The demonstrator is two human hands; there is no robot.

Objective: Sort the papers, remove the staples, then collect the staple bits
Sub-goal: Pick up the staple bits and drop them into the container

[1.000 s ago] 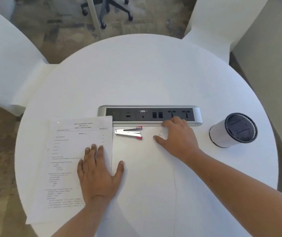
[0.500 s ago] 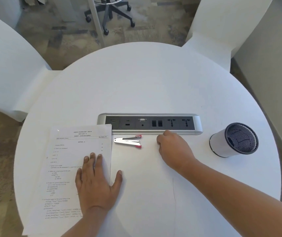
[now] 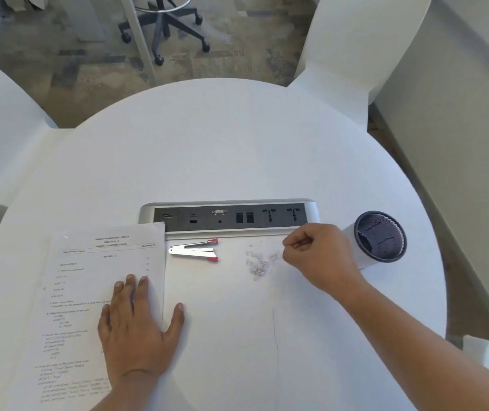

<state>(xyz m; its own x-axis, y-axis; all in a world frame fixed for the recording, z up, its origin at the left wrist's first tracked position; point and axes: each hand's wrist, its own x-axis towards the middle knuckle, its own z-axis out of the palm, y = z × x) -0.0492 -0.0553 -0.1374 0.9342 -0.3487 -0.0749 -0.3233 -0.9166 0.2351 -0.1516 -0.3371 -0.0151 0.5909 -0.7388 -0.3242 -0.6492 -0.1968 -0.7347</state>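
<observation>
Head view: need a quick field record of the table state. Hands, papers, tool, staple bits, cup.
left hand: flat on papers, thumb on table
right hand: fingers curled, thumb against forefinger, at right edge of staple bits; contents too small to tell
staple bits: loose pile on table, just in front of socket panel
staple remover: lying between papers and staple bits, untouched
mesh cup: on table, right of right hand

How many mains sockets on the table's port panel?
2. One mains socket and another sit side by side at the port panel's right end, beyond the right hand. Papers cover its left corner.
</observation>
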